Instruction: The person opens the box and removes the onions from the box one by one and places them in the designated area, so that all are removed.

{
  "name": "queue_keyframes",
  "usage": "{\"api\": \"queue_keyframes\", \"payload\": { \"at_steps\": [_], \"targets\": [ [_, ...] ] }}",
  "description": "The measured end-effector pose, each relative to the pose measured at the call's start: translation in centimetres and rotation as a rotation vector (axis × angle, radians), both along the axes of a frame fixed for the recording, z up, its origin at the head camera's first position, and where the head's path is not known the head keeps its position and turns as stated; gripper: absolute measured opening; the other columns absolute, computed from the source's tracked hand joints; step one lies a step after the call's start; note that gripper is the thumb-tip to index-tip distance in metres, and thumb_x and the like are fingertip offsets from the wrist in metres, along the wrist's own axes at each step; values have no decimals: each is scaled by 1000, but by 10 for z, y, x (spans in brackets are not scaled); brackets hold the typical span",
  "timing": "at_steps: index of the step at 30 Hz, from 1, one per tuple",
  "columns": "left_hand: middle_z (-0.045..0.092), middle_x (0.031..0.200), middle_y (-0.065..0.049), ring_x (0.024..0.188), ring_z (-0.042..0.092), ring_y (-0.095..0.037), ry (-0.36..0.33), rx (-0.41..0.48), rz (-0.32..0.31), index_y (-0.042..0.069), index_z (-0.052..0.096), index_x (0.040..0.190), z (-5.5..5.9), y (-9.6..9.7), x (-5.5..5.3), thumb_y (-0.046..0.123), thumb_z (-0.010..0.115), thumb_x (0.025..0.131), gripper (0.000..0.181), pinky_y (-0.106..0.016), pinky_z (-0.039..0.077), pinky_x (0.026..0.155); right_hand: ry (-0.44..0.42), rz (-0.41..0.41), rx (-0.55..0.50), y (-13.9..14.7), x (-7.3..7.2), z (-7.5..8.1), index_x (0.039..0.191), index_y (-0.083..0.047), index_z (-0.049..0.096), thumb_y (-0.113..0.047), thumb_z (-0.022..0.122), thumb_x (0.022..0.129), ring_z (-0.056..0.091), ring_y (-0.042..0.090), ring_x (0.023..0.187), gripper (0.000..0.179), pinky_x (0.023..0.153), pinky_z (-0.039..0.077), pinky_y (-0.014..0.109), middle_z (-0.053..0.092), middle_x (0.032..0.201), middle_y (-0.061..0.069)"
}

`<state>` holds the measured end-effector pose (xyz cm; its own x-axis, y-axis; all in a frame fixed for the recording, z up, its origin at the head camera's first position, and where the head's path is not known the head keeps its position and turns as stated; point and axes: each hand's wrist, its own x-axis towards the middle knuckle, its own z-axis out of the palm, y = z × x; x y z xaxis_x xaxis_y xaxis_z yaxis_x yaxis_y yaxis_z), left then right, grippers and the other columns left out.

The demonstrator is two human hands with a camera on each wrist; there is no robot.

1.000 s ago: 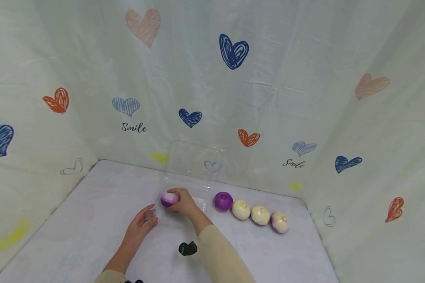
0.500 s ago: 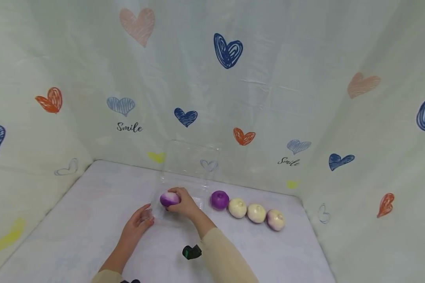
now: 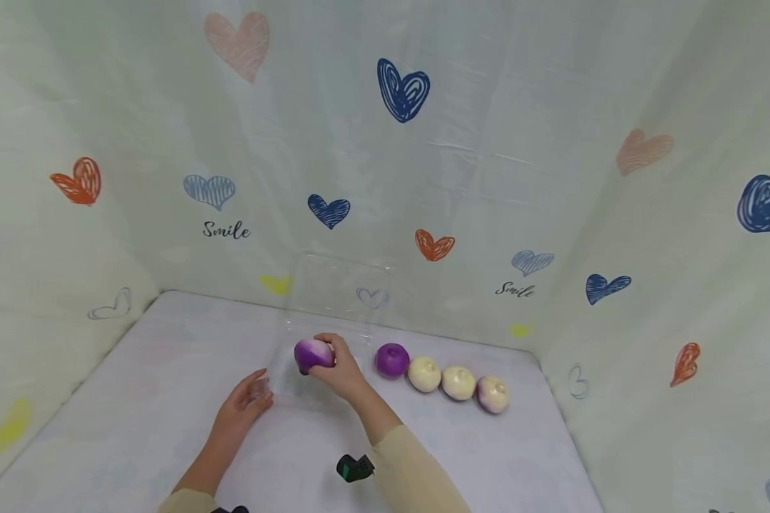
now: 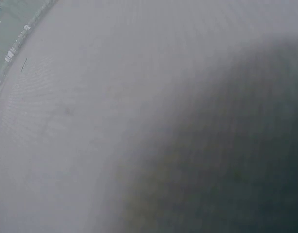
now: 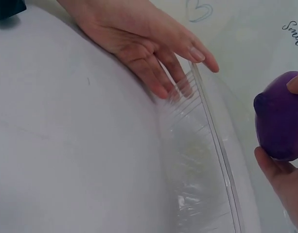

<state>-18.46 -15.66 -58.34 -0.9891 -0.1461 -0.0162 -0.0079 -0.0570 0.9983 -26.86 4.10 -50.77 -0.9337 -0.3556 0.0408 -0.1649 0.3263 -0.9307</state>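
Note:
My right hand (image 3: pixel 340 370) grips a purple-and-white turnip (image 3: pixel 312 354) over the open clear plastic container (image 3: pixel 295 400). In the right wrist view the purple end of the turnip (image 5: pixel 280 116) shows, with a dark nub, between thumb and fingers and above the rim. At the container's left front corner my left hand (image 3: pixel 240 406) holds the wall. The right wrist view has the left hand (image 5: pixel 149 43) with its thumb at the rim (image 5: pixel 219 145) and fingers against the wall. The left wrist view shows only tabletop and a dark blur.
A row of turnips lies right of the container: one purple (image 3: pixel 392 360), two cream (image 3: pixel 424 374) and one cream with a purple side (image 3: pixel 492 394). The transparent lid (image 3: pixel 334 288) stands raised at the back, near the heart-printed curtain (image 3: pixel 475 178).
The turnip has risen and shifted right relative to the container, turning so more purple shows. My left hand stays at the corner. The head view has swung slightly right.

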Motion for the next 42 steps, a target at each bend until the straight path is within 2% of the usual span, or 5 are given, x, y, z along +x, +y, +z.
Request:
{"api": "queue_keyframes", "payload": {
  "at_steps": [9,15,19,30,42],
  "targets": [
    [46,140,-22,98,56,7,-66,-22,-2,10,38,147,-2,-1,-1,24,67,94,62,-14,49,84,-31,-61,-214,15,11,8,132,-8,51,1,69,80,56,26,106,56,86,51,39,50,131,8],
    [43,143,-20,98,52,11,-117,-32,-6,13,35,149,1,-1,-2,28,67,94,66,-14,48,86,-79,-80,-325,29,20,12,134,-9,49,-1,65,85,55,29,115,52,89,53,38,47,134,8],
    [41,145,-20,98,52,12,-131,-19,-15,13,34,150,1,-1,-2,27,67,94,66,-15,48,87,-62,-81,-388,43,24,14,135,-4,45,0,60,88,53,34,119,50,88,54,39,46,135,14],
    [40,146,-22,99,52,12,-110,-13,-29,11,33,150,1,-2,-1,29,67,94,68,-16,49,88,-84,-163,-550,79,27,16,135,9,36,4,50,86,43,47,125,51,84,55,47,35,144,29],
    [41,144,-22,100,50,13,-65,-37,-27,9,34,149,-3,-1,-2,28,67,94,67,-15,49,87,-177,-321,-755,111,37,12,137,7,30,1,45,87,40,49,123,53,83,55,49,18,149,28]
  ]
}}
